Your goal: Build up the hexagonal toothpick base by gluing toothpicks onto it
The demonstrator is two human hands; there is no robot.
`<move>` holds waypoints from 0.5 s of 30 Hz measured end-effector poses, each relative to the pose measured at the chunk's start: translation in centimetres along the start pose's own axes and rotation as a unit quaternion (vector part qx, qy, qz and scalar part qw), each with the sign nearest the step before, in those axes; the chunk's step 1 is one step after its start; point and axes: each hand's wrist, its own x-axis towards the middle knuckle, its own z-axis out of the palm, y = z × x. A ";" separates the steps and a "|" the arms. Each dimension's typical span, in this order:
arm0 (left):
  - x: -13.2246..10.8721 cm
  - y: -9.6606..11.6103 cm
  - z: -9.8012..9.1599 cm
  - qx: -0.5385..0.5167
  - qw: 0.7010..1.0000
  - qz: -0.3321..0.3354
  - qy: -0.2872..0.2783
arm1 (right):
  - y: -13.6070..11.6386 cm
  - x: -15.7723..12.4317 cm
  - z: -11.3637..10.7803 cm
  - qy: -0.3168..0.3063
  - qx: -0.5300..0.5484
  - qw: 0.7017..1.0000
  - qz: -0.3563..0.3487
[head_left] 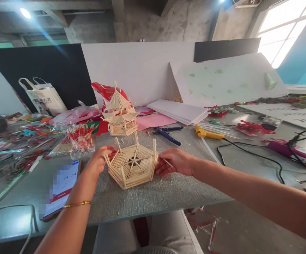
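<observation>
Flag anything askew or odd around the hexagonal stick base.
On the hexagonal stick base, the leftmost post leans outward, whereas the back-right post stands nearly upright; lens distortion may exaggerate that. Small pale scraps lie scattered on the tabletop behind the base, apparently loose offcuts.

Hands, two: one left hand (101, 159), one right hand (176, 162). Hexagonal stick base (126, 159), one, near; upright posts (136, 138), five visible. Slender stick (168, 163), one, at the right hand. Tiered stick pavilion (120, 116), one, farther off. Pliers (168, 137), one pair. Yellow glue gun (209, 133), one, right. Phone (66, 188), one, near left. Tote bag (49, 100), one, far left.
</observation>
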 end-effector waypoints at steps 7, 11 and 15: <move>2.6 0.9 0.5 -0.014 0.997 -0.011 -0.071 | 1.0 -2.8 -0.2 0.007 -0.146 0.987 -0.062; 1.7 1.3 0.2 -0.008 0.998 0.047 0.031 | -3.0 -4.4 -2.3 0.114 -0.382 0.883 -0.248; -1.5 1.4 0.2 0.006 0.978 0.138 0.158 | -9.1 -3.0 -3.0 0.157 -0.495 0.758 -0.393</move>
